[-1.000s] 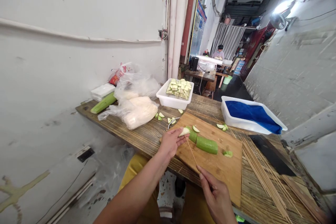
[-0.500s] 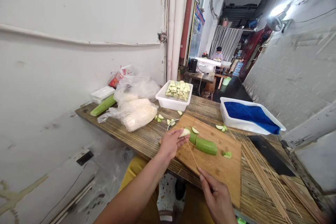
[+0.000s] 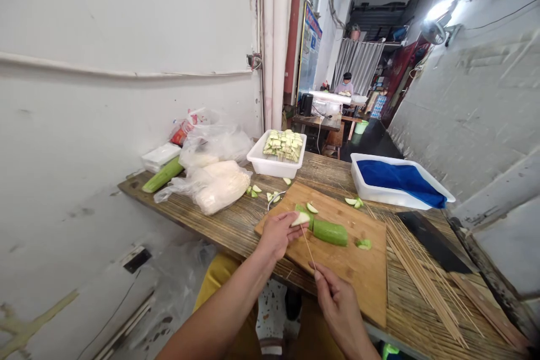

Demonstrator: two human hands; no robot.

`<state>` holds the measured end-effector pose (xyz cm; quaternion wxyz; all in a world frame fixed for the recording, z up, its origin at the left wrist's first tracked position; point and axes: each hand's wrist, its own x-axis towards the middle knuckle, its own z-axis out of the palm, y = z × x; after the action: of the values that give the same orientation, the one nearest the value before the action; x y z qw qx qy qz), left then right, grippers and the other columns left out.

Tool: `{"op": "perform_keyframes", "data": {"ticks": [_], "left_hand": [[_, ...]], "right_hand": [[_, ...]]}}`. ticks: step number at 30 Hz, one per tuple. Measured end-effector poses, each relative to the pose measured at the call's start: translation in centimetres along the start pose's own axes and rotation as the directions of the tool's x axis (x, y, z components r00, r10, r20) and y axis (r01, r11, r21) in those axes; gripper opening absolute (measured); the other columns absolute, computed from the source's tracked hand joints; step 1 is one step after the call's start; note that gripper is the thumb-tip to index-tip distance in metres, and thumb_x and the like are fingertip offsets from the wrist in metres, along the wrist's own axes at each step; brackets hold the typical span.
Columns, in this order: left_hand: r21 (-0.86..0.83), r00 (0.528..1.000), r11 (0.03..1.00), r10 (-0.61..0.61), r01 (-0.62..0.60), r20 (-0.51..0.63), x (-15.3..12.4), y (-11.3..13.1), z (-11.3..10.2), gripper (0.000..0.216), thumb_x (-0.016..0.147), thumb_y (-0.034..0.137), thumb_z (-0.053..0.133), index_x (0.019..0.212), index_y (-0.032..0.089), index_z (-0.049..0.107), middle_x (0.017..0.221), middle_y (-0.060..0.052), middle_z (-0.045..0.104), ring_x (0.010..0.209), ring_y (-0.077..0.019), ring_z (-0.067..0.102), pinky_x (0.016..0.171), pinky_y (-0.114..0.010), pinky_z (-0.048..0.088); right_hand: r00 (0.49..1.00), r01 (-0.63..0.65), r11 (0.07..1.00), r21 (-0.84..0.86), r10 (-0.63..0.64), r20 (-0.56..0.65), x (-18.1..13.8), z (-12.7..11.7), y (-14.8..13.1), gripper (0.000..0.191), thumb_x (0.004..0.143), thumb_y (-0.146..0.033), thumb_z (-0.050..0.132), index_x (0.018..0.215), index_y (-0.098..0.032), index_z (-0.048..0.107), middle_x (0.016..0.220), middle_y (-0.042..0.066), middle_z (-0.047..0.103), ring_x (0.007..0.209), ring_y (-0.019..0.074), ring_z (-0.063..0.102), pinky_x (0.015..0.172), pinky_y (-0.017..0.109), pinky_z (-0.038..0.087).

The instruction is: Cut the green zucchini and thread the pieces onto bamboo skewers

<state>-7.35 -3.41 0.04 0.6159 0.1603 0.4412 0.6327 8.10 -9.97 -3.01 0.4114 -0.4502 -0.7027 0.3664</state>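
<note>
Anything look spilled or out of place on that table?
Slightly: cut zucchini pieces lie loose on the wooden table, off the cutting board, and the blue cloth droops over one corner of its white tub.

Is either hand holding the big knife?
No, the knife lies on the table; the left hand holds a pale slice, the right hand a thin stick.

Left arm (image 3: 232,304) outstretched, left grip (image 3: 278,236) pinched, right grip (image 3: 338,299) lower, curled
</note>
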Motion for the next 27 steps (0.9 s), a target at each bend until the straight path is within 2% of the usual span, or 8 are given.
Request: {"op": "perform_keyframes", "data": {"ticks": [3,8,14,19,27], "left_hand": [[-0.003,1.000,1.000,-0.024,0.024,0.004,-0.1,-0.5,0.3,0.012,0.071,0.018,0.065,0.077,0.007,0.062,0.074,-0.012,0.068,0.063,-0.0179,0.067,0.057,-0.025,0.055],[-0.006,1.000,1.000,-0.011,0.011,-0.001,0.3,-0.9,0.9,0.011,0.073,0.018,0.063,0.078,0.007,0.060,0.070,-0.011,0.068,0.058,-0.0154,0.065,0.055,-0.024,0.054],[-0.050,0.999,0.999,-0.017,0.019,0.042,0.7,-0.9,1.5,0.019,0.075,0.024,0.064,0.085,0.009,0.060,0.076,-0.011,0.068,0.064,-0.0167,0.066,0.060,-0.026,0.055],[-0.067,1.000,0.998,-0.011,0.012,0.015,0.7,-1.0,2.1,0.008,0.078,0.016,0.058,0.080,0.008,0.058,0.075,-0.011,0.068,0.066,-0.0166,0.066,0.061,-0.025,0.055],[-0.069,1.000,0.997,-0.018,0.018,-0.007,0.4,-1.4,2.7,0.006,0.080,0.012,0.055,0.079,0.007,0.058,0.074,-0.011,0.067,0.065,-0.0159,0.066,0.060,-0.023,0.055]], "right_hand": [[0.999,-0.010,0.999,0.051,0.012,-0.034,0.5,0.4,-0.2,0.041,0.086,-0.045,0.043,0.097,-0.016,0.070,0.053,0.003,0.067,0.053,0.0190,0.065,0.054,0.028,0.056],[0.994,-0.001,0.998,0.066,0.008,-0.112,0.7,0.9,-0.2,0.042,0.086,-0.047,0.043,0.094,-0.017,0.071,0.044,0.000,0.059,0.050,0.0181,0.062,0.053,0.026,0.054],[0.990,0.011,0.998,0.061,-0.002,-0.143,0.9,1.1,-0.2,0.043,0.086,-0.048,0.041,0.090,-0.017,0.071,0.042,-0.001,0.056,0.046,0.0167,0.060,0.049,0.024,0.052],[0.988,0.010,0.998,0.057,-0.001,-0.155,0.9,1.2,-0.2,0.042,0.086,-0.047,0.041,0.091,-0.017,0.071,0.045,0.000,0.059,0.052,0.0177,0.062,0.053,0.025,0.053],[0.977,-0.014,0.998,0.064,0.028,-0.214,0.7,1.6,0.4,0.039,0.086,-0.044,0.042,0.092,-0.016,0.069,0.063,0.005,0.067,0.064,0.0194,0.065,0.056,0.025,0.053]]}}
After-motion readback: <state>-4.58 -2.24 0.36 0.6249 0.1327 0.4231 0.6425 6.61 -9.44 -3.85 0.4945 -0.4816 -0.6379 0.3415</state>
